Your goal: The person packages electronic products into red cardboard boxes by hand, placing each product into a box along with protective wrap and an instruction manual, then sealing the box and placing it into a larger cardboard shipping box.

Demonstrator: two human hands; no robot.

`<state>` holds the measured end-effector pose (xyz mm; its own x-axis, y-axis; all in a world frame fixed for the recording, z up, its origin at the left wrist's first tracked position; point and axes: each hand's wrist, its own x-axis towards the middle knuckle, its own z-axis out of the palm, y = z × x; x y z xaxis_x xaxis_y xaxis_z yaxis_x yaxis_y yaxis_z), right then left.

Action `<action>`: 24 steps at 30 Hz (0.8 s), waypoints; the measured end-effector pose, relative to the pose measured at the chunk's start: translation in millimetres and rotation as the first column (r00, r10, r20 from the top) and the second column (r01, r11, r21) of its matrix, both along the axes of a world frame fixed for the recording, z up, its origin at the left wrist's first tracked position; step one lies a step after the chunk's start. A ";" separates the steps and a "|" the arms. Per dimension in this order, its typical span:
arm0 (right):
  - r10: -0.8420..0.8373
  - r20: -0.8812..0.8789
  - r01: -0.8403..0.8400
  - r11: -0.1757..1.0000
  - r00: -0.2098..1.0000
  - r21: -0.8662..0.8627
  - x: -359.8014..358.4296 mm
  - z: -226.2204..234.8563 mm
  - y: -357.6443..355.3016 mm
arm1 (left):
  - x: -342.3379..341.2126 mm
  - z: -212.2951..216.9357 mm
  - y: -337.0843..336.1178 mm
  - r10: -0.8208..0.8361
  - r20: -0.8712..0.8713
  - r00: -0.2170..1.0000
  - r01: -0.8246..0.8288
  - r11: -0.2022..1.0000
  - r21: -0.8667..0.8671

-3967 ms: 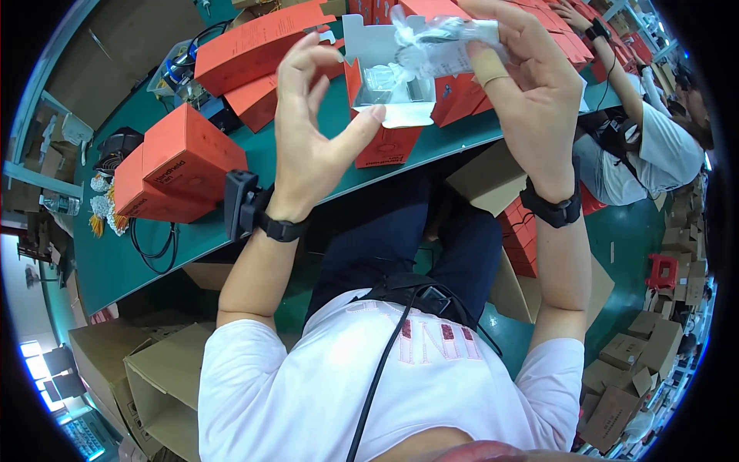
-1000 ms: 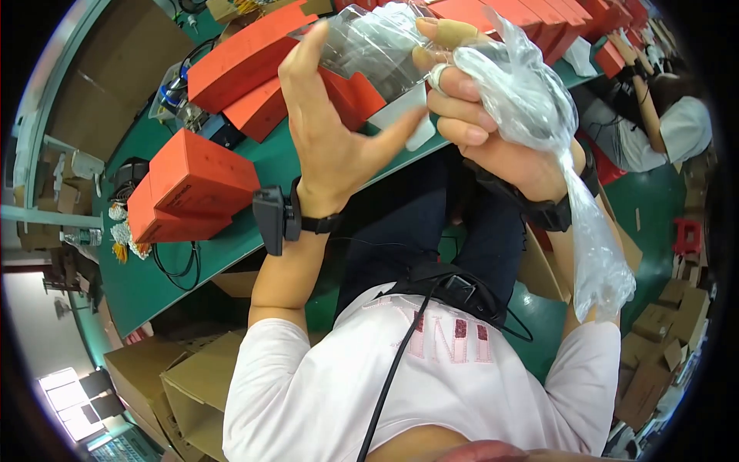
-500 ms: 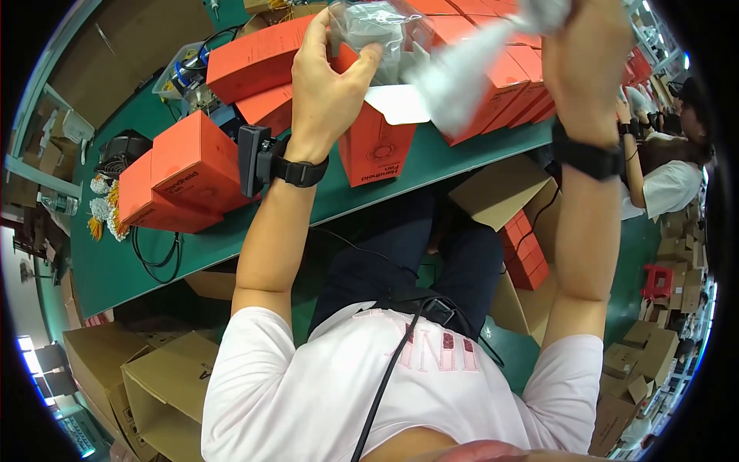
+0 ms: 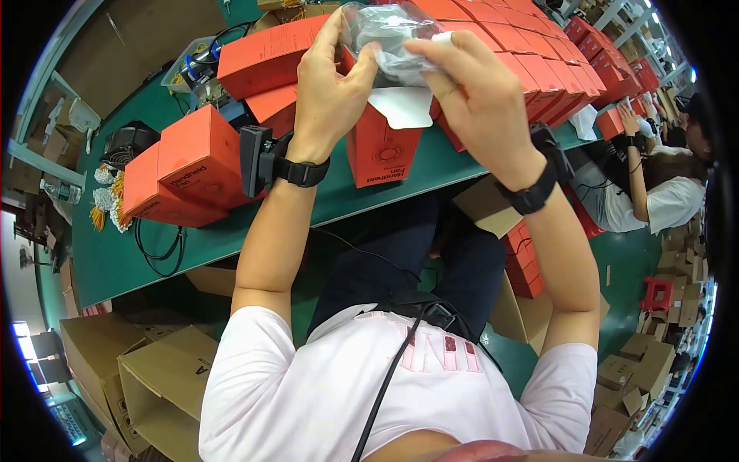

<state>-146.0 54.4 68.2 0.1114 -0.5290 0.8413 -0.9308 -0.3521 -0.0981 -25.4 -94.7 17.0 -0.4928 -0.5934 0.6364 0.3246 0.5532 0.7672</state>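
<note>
A clear plastic bag (image 4: 385, 38) with a grey-white item inside is between my hands above the table. My left hand (image 4: 335, 88) has its fingers and thumb closed round the bag's left side. My right hand (image 4: 485, 100) pinches the bag's right side; something white shows at one fingertip. Directly below stands an orange-red box (image 4: 382, 150), upright, its white flap (image 4: 404, 106) folded out towards me. The item's exact kind is blurred by the plastic.
Rows of orange-red boxes (image 4: 531, 46) cover the back right of the green table (image 4: 296, 208). More boxes (image 4: 192, 158) stand at left, near a black cable (image 4: 158, 266). White crumpled material (image 4: 585, 122) lies by the right edge. Cardboard cartons (image 4: 165, 369) are below; a person (image 4: 666, 192) sits at right.
My right hand has come down and left to the clear bag. The blurred white plastic it held is out of that hand. My left hand keeps its grip.
</note>
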 end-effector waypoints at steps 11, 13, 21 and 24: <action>-0.256 0.250 0.212 0.959 0.934 0.188 27.6 -2.8 9.4 | -0.8 -10.1 23.2 0.150 -0.068 0.986 -0.161 0.966 -0.203; -0.174 0.718 -0.212 0.885 0.673 0.413 37.9 11.3 19.9 | 5.3 -5.9 30.4 0.173 0.003 0.985 -0.172 0.979 -0.112; -0.097 0.870 -0.231 0.944 0.484 0.234 41.7 -8.6 6.2 | 1.1 -17.0 35.3 0.188 -0.161 0.969 -0.229 0.929 -0.292; -0.211 0.370 0.212 0.976 0.905 0.038 43.9 -16.4 0.5 | 3.7 -20.3 36.1 0.178 -0.159 0.971 -0.222 0.918 -0.328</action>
